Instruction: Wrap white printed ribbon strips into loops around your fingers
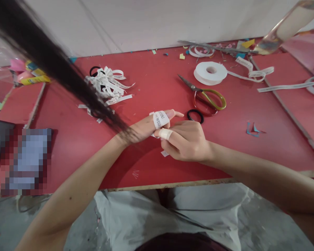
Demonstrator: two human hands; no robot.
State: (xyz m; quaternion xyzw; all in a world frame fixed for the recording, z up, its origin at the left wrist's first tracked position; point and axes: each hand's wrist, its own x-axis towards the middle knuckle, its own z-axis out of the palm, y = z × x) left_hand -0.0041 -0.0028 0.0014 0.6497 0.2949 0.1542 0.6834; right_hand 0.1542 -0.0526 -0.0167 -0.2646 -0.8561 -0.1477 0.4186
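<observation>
A white ribbon printed with black letters [161, 119] is looped round the fingers of my left hand [143, 129]. That hand's thumb and one fingertip point to the right, with the ribbon held between them. My right hand [189, 141] is closed, its fingertips pressed against the lower part of the loop; a pale strip of tape [165, 134] goes round one of its fingers. Just beyond my right hand lies a black hair tie [195, 116]. Behind it rest scissors [208, 97] with yellow and red handles, blades apart.
A white ribbon roll [210, 73] trails its tail to the right. Cut printed ribbons with black ties [108, 85] are heaped at back left. A blurred-out phone [30, 157] lies left. A clear cylinder [288, 29] and paper scraps [253, 129] are on the right. Dark hair hangs across the view.
</observation>
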